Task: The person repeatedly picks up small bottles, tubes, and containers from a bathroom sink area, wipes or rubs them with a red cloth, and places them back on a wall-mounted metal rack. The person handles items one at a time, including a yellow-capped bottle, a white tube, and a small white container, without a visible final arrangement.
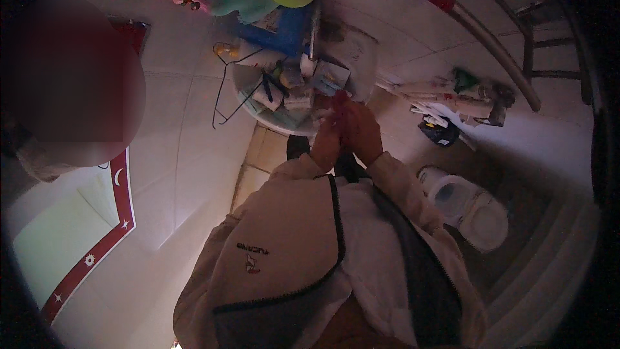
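A beige jacket (278, 232) with dark panels (284, 317) and embroidery (252, 264) covers a pale top (374, 232).

A short word in dark embroidered capitals is borne by the beige zip-front jacket with dark trim (290, 220), where it is seen upside down; beneath it a small stitched emblem in red and dark thread (252, 265) is shown. On the flat red border (123, 197) around a pale panel (48, 232), white signs are displayed: a crescent moon (118, 176), a sun (90, 260) and two stars (125, 224). No other lettering can be made out.
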A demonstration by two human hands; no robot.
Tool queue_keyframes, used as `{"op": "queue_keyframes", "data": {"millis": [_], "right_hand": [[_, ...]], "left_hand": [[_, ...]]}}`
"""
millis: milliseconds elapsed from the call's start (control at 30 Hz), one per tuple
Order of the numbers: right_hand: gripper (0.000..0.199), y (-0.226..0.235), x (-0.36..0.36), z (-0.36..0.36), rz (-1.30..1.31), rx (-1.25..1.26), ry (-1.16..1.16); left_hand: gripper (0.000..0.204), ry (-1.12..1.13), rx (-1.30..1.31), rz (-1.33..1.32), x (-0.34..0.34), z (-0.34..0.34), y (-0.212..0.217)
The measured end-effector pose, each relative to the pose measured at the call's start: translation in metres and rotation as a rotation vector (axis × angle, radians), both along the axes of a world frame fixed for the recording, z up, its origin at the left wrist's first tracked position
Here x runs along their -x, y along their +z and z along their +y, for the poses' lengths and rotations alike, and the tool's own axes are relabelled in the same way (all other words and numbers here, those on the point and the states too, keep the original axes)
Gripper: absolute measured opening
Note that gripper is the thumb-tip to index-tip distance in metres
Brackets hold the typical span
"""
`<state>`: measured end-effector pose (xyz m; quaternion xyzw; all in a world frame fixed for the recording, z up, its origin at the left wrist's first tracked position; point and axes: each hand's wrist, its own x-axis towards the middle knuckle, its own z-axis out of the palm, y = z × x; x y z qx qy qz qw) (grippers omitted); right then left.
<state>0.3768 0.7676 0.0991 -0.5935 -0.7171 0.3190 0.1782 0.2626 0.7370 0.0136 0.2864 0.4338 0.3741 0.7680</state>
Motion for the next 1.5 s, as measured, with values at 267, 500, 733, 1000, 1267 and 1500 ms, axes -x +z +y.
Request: {"op": "queue_keyframes", "data": {"millis": [267,500,733,1000,1267,1500], "right_hand": [[0.033,-0.106,-0.070,-0.023,0.531,-0.094,-0.550],[0.032,0.011,0.002,-0.011,0.324,-0.253,0.056],[0.042,-0.060,-0.064,-0.008,1.461,0.561,-0.487],[0.047,-0.044,-0.003,-0.039,1.566,0.558,-0.540],[0.044,-0.027,0.016,0.005,1.376,0.193,-0.480],[0.041,0.016,0.041,-0.001,1.049,-0.069,-0.402]], "left_hand": [[0.031,0.174,0.217,-0.278,0.017,-0.012,0.006],[0.031,-0.171,-0.666,0.485,0.019,-0.005,0.005],[0.033,-0.061,-0.665,0.390,0.031,0.003,0.034],[0.033,0.252,-0.806,0.817,-0.004,0.032,0.060],[0.042,0.209,-0.456,-0.072,-0.010,0.034,0.073],[0.043,0.239,-0.554,-0.077,0.001,0.065,0.084]]}}
